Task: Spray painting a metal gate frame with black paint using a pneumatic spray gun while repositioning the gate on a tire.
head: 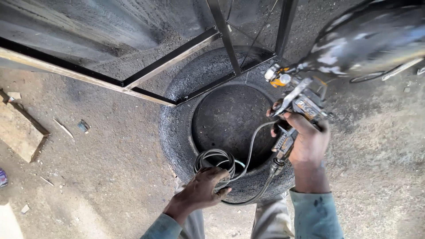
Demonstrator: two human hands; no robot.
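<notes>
My right hand [307, 139] grips the handle of a paint spray gun [301, 99], its finger on the trigger. The gun's paint-smeared metal cup [367, 40] rises to the upper right. A grey air hose [252, 150] runs from the bottom of the gun's handle down to my left hand [201, 190], which holds several coiled loops of it [215, 162]. Both hands are over an old black tyre [177, 132] lying flat on the ground. A black-painted metal frame [168, 59] rests on the tyre's far side.
Dusty concrete ground [110, 168] surrounds the tyre. A wooden board [20, 130] lies at the left edge, with small scraps scattered near it. My grey trouser legs [270, 219] show at the bottom.
</notes>
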